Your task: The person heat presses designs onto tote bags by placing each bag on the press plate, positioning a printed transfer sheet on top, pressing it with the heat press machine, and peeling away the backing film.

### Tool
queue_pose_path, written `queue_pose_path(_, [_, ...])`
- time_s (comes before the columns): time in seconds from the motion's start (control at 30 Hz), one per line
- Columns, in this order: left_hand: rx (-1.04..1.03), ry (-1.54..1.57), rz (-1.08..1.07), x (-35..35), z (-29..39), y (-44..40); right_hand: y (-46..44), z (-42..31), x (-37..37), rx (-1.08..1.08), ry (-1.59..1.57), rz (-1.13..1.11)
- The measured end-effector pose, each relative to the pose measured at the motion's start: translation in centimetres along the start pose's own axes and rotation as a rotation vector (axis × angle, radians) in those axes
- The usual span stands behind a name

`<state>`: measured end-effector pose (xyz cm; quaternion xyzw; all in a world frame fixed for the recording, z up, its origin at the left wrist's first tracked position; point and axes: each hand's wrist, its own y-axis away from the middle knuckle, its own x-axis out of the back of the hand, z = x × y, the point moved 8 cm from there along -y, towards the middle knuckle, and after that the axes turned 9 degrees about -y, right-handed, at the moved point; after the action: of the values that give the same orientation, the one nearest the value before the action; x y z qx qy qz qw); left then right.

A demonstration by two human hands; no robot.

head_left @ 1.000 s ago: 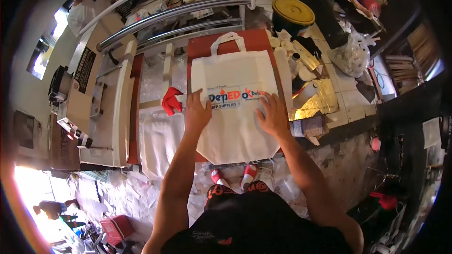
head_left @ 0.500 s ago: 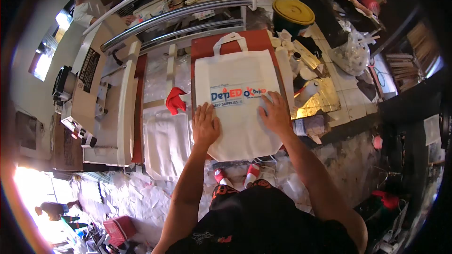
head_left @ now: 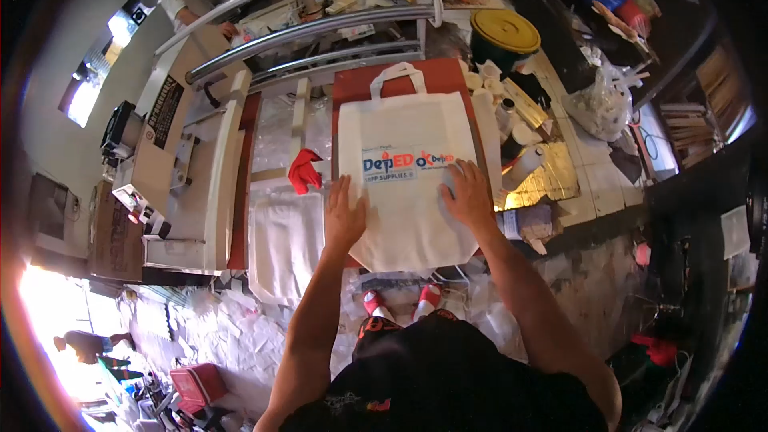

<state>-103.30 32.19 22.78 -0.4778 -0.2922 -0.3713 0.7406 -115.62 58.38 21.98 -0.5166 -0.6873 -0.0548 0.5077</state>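
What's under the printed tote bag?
The tote bag lies on a red board, which shows beyond its top edge, around the handles. Whatever the bag's body covers, including the board's middle, can't be seen.

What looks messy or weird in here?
Lots of pale scraps lie scattered underfoot, which looks messy, as if they were dropped. A crumpled red cloth lies left of the printed tote bag, though that may be its usual spot. The bag itself looks flat, with no rip or stain that I can see.
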Motion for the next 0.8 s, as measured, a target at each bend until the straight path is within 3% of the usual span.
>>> queue_pose_path(0.07, [0.133, 0.201, 0.072, 4.9, -1.8, 0.7, 0.0, -0.3, 0.3, 0.016, 0.018, 0.017])
queue_pose_path(0.17, [0.122, -0.213, 0.262, 18.5, -5.0, 1.1, 0.0, -0.5, 0.5, 0.032, 0.026, 0.044])
queue_pose_path(0.2, [0.247, -0.19, 0.336, 21.7, -9.3, 2.1, 0.0, -0.6, 0.5, 0.034, 0.021, 0.058])
queue_pose_path(0.27, [0.236, -0.504, 0.451, 28.7, -15.4, 2.7, 0.1, -0.6, 0.5, 0.038, 0.022, 0.047])
queue_pose_path(0.33, [0.419, -0.731, 0.37, 33.1, -19.7, 2.8, 0.1, -0.5, 0.5, 0.025, 0.035, 0.028])
queue_pose_path(0.37, [0.417, -0.732, 0.371, 34.5, -19.9, 2.6, 0.1, -0.6, 0.5, 0.025, 0.034, 0.029])
queue_pose_path(0.43, [0.653, -0.964, -0.078, 34.5, -22.9, 2.5, 0.1, -0.7, 0.6, 0.024, 0.059, 0.034])
queue_pose_path(0.57, [0.588, -1.026, -0.136, 33.7, -27.1, 3.0, 0.0, -0.6, 0.6, 0.028, 0.056, 0.028])
queue_pose_path(0.67, [0.672, -0.928, -0.12, 34.0, -28.5, 3.2, 0.3, -0.6, 0.7, 0.041, 0.043, 0.036])
queue_pose_path(0.8, [0.737, -0.947, -0.256, 33.8, -29.3, 1.1, -0.4, -0.5, 0.7, 0.07, 0.027, 0.085])
